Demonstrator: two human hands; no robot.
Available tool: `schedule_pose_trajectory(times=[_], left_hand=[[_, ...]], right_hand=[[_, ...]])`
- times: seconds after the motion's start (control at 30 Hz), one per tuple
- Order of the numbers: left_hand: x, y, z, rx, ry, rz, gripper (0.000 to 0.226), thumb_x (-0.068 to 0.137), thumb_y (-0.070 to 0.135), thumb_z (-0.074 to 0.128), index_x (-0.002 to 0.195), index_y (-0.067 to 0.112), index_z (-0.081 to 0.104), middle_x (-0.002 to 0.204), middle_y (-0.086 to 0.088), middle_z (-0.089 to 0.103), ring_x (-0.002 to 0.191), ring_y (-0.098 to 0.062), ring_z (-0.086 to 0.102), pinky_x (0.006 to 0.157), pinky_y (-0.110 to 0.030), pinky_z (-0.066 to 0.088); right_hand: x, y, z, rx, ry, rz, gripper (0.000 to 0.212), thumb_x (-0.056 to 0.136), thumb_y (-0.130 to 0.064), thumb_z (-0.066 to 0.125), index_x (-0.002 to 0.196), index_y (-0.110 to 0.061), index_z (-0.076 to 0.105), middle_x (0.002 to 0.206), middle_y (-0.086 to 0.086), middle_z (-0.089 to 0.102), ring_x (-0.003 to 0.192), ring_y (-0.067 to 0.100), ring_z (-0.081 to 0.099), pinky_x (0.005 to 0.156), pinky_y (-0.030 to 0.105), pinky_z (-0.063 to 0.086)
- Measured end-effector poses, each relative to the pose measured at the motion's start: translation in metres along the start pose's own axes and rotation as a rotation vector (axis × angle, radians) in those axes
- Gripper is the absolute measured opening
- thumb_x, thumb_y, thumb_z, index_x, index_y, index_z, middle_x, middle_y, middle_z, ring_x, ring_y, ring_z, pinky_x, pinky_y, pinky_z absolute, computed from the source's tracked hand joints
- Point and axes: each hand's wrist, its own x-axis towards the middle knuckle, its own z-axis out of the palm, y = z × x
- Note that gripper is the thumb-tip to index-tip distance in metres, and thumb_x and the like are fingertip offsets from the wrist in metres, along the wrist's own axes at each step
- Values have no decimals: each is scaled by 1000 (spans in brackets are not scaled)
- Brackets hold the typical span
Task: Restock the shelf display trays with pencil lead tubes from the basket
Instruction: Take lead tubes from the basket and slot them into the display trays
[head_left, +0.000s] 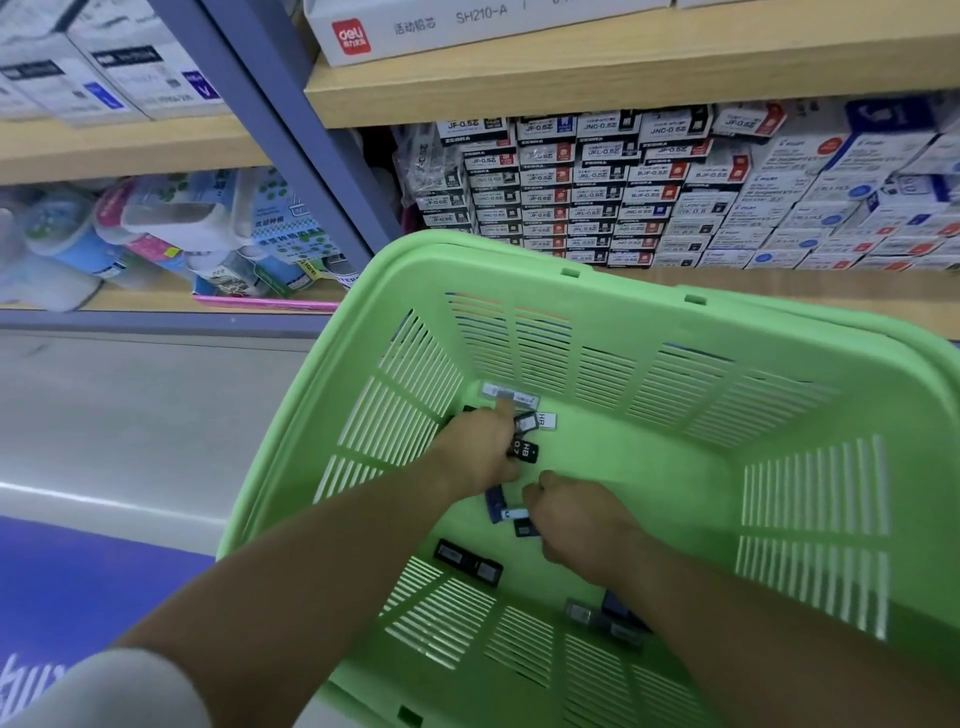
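Two bare hands inside green basket (675, 325), loose lead tubes (467, 560) on near floor, right hand (579, 525) fingers curled over a blue tube (496, 501), grip unclear, left hand (480, 452) clutching black HB tubes (524, 452), stacked refill boxes (597, 197) on shelf (779, 288) beyond.

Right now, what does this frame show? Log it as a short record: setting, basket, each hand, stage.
setting: shelf stacked with refill boxes
basket: green basket, loose tubes on its floor
left: left hand grips several pencil lead tubes
right: right hand curled over a tube, grip unclear
stage: both hands inside the basket, gathering
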Motion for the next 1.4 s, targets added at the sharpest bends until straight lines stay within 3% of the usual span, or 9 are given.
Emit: schedule_pose_trajectory(times=[0.1, 0.2, 0.37, 0.63, 0.77, 0.9, 1.07, 1.23, 1.4], left_hand=[[3, -2, -3, -74, 86, -47, 44, 81, 20, 64, 116, 7, 40, 93, -11, 64, 77, -29, 61, 60, -31, 46], [7, -3, 0, 66, 82, 42, 50, 88, 21, 56, 131, 8, 36, 107, -14, 60, 88, -32, 62, 65, -36, 48], [12, -3, 2, 227, 199, 80, 53, 94, 33, 53, 138, 15, 32, 131, -9, 37, 121, -27, 40, 86, -40, 47], [24, -6, 11, 64, 198, 45, 51, 91, 35, 59, 133, 12, 43, 130, -9, 51, 121, -26, 43, 103, -35, 37], [24, -7, 9, -98, 132, -145, 47, 83, 39, 68, 116, 9, 52, 110, -11, 56, 105, -27, 53, 89, -33, 45], [23, 2, 1, 102, 12, -92, 35, 91, 33, 55, 112, 4, 50, 108, -12, 57, 99, -28, 56, 76, -31, 40], [17, -2, -16, -82, 19, -116, 27, 90, 25, 57, 101, 3, 46, 83, -8, 54, 77, -28, 54, 60, -29, 35], [-7, 0, -37, -429, -129, -161, 28, 93, 28, 54, 104, 3, 49, 85, -8, 57, 71, -21, 54, 60, -30, 41], [-58, 16, -89, -656, -93, -105, 21, 96, 27, 53, 106, 9, 51, 73, -2, 59, 53, -9, 52, 50, -23, 40]], right_hand=[[0, 13, -2, 199, 79, 210, 11, 87, -14, 57, 92, -15, 48, 89, 5, 56, 78, 26, 57, 57, 28, 34], [4, 27, 2, 582, 160, 474, 29, 86, -25, 61, 70, -17, 38, 71, -1, 46, 65, 21, 49, 49, 27, 31], [11, 29, 4, 934, 287, 609, 15, 89, -21, 56, 80, -13, 46, 73, 4, 54, 69, 27, 56, 60, 32, 41], [18, 38, -12, 328, 376, 469, 32, 97, -32, 56, 124, -19, 46, 95, 5, 65, 82, 29, 62, 60, 30, 38], [18, 41, -17, 198, 299, 428, 32, 96, -40, 58, 118, -16, 53, 110, 4, 63, 95, 26, 65, 63, 29, 38], [12, 44, -13, 202, 239, 403, 33, 93, -36, 62, 118, -16, 54, 117, 6, 51, 98, 25, 60, 69, 30, 43], [21, 40, -22, 280, 125, 457, 18, 84, -18, 65, 91, -16, 49, 94, 2, 54, 83, 23, 56, 60, 26, 37], [20, 42, -28, 799, 16, 500, 25, 78, -25, 67, 70, -15, 46, 69, 0, 50, 60, 17, 49, 51, 23, 34], [-5, 13, -82, 1673, -45, 435, 3, 84, -12, 55, 86, -11, 54, 69, 7, 65, 55, 19, 57, 54, 24, 42]])
